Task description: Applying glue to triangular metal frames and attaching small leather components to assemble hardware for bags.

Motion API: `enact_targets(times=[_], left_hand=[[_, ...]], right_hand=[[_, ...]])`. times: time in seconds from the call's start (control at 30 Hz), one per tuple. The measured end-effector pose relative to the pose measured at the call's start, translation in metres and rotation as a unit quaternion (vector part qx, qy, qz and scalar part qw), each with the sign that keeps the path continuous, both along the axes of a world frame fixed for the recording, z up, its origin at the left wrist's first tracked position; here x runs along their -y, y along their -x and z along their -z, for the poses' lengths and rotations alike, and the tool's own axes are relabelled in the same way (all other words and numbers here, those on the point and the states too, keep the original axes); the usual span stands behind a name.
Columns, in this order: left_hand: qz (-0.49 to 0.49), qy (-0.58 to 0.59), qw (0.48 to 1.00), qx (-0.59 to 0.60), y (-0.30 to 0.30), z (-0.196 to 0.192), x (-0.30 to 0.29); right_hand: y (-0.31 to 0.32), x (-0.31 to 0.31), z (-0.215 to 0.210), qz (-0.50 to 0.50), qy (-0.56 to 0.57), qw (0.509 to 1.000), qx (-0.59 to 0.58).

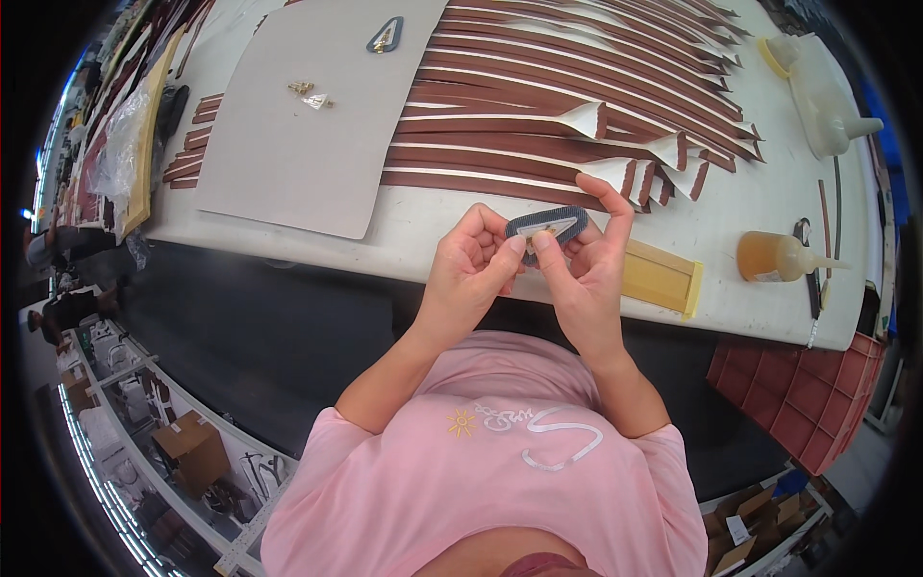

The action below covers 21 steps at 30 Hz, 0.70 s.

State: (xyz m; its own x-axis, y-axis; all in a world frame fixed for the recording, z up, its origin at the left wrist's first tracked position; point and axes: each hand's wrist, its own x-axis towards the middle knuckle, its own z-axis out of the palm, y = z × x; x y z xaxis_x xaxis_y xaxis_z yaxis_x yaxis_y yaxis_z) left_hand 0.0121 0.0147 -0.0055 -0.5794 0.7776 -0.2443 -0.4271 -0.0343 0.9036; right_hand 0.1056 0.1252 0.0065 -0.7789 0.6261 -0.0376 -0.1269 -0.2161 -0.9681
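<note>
1. Both my hands are up in the middle of the frame, right over the near edge of the white table point(461, 226), working on a little dark grey loop-shaped patch point(546, 223) with a pale centre.
2. My left hand point(468, 271) is curled shut, thumb and forefinger pinching the lower left edge of the patch.
3. My right hand point(588, 274) grips the patch from the right, thumb pressed on the front of it, index finger sticking up behind.
4. Just above my hands, filling the upper middle and upper right, there's a big fan of brown leather straps point(538, 125) with white edges and folded pointy tips.
5. Upper left: a grey board point(288, 154) with some small gold hardware point(308, 93) on it and another dark loop piece point(386, 35) near the top.
6. Right side: an amber glue bottle point(781, 257) lying down, and a yellow wooden block point(660, 277) just beside my right hand.
</note>
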Motion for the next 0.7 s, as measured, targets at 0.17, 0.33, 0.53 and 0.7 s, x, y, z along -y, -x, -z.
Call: enact_targets(times=[0.17, 0.33, 0.53, 0.7], left_hand=[[0.004, -0.009, 0.999, 0.037, 0.0025, 0.0003, 0.0018], [-0.005, 0.004, 1.000, -0.005, -0.0015, -0.0020, -0.0010], [0.004, -0.003, 1.000, 0.007, 0.0010, 0.0010, 0.0018], [-0.009, -0.014, 1.000, 0.001, -0.0030, 0.0016, -0.0010]], right_hand=[[0.0006, -0.0003, 0.0014, 0.013, -0.024, 1.000, -0.005], [0.0010, 0.0012, 0.0006, 0.010, -0.003, 1.000, -0.006], [-0.0004, 0.0009, 0.0021, 0.010, -0.006, 1.000, -0.003], [-0.0009, 0.0005, 0.0026, 0.011, -0.006, 1.000, -0.006]])
